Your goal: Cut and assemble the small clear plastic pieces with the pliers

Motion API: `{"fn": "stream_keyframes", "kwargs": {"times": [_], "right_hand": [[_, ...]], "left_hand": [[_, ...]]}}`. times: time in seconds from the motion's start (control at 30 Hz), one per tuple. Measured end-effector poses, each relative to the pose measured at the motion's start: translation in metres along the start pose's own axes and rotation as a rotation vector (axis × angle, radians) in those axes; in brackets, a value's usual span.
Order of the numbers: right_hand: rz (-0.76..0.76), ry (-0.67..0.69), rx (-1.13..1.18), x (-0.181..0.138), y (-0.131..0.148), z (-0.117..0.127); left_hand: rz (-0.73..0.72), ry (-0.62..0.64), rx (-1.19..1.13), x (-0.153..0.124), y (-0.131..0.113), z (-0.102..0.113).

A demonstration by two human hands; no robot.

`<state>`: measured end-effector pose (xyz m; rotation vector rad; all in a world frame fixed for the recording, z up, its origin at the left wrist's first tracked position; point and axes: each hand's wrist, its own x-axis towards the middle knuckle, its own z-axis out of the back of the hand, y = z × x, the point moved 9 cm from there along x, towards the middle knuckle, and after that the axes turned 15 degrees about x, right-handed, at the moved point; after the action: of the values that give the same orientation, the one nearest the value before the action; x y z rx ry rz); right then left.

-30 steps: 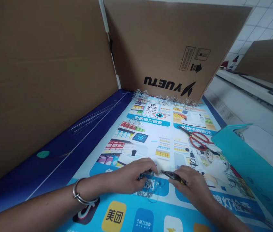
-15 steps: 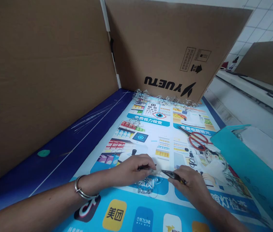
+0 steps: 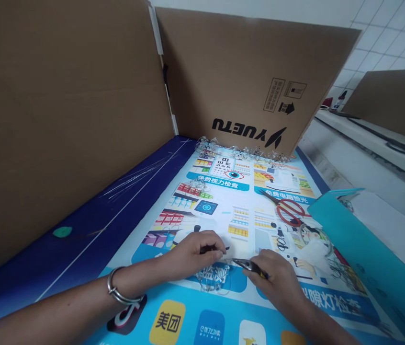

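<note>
My left hand [image 3: 198, 251] is closed, pinching a bundle of thin silvery wire [image 3: 214, 278] between thumb and fingers. Loops of that wire hang just below the fingertips, over the printed sheet. My right hand [image 3: 277, 275] is wrapped round a pair of needle-nose pliers [image 3: 251, 267] with dark and yellow handles. The pliers' narrow tip points left, close to my left fingertips and in line with the wire. Whether the jaws grip a wire end is too small to tell. A metal bangle [image 3: 118, 287] circles my left wrist.
Red-handled scissors [image 3: 290, 211] lie beyond my right hand. A teal box [image 3: 364, 239] stands at the right. More wire clusters [image 3: 247, 153] line the foot of the upright cardboard [image 3: 245, 72]; straight wires [image 3: 138, 175] and a green piece [image 3: 62, 232] lie left.
The whole view has shifted slightly. The pliers now lie flatter, their tip still beside my left fingertips. Both hands keep their hold.
</note>
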<state>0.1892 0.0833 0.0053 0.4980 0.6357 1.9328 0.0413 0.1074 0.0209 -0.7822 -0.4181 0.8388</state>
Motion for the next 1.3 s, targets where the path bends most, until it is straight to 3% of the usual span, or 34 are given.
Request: {"fn": "stream_keyframes", "kwargs": {"times": [0.2,0.43,0.87,1.2,1.3], "right_hand": [[0.014,-0.02,0.017,0.001,0.001,-0.002],[0.072,-0.02,0.037,0.008,0.01,-0.008],[0.14,-0.039,0.064,0.021,0.016,-0.015],[0.11,-0.062,0.083,0.017,0.013,-0.008],[0.106,-0.068,0.084,0.016,0.013,-0.006]], "left_hand": [[0.048,0.015,-0.094,-0.002,0.005,-0.007],[0.059,-0.101,-0.013,-0.004,0.007,-0.006],[0.09,-0.096,0.029,-0.002,0.006,-0.005],[0.015,0.168,-0.064,-0.001,0.001,-0.003],[-0.017,0.191,-0.052,-0.003,0.001,-0.002]]}}
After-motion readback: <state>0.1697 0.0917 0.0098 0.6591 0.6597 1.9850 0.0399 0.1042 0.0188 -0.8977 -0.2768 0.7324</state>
